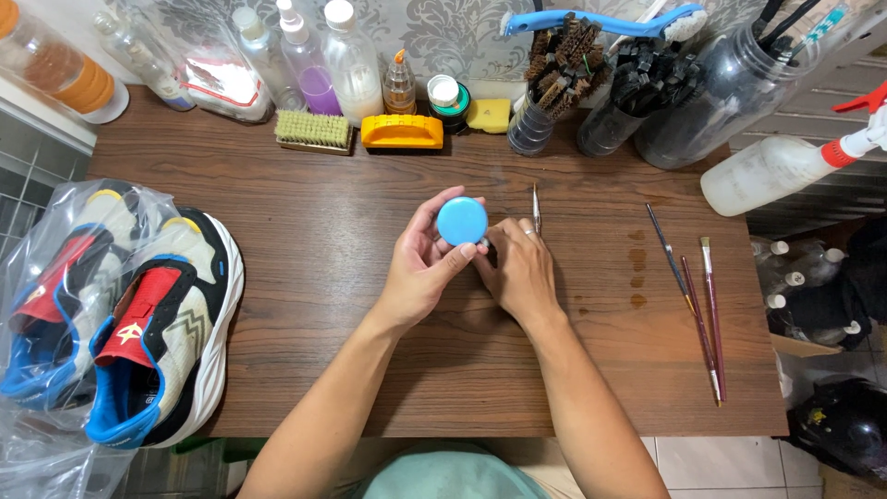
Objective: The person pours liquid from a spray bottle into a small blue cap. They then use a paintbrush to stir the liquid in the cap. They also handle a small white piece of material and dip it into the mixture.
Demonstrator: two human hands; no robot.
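My left hand (pixel 420 268) grips a small round container with a blue lid (pixel 462 221) over the middle of the wooden table (pixel 305 222). My right hand (pixel 519 268) touches the container's lower right side and also holds a thin brush (pixel 536 208) whose handle sticks up above the fingers. The body of the container is hidden behind the lid and fingers.
A pair of sneakers (pixel 157 342) in a clear plastic bag lies at the left edge. Three paintbrushes (pixel 698 296) lie to the right. At the back stand bottles (pixel 314 55), a bristle brush (pixel 314 129), a yellow brush (pixel 402 131), jars of brushes (pixel 554 83) and a spray bottle (pixel 785 166).
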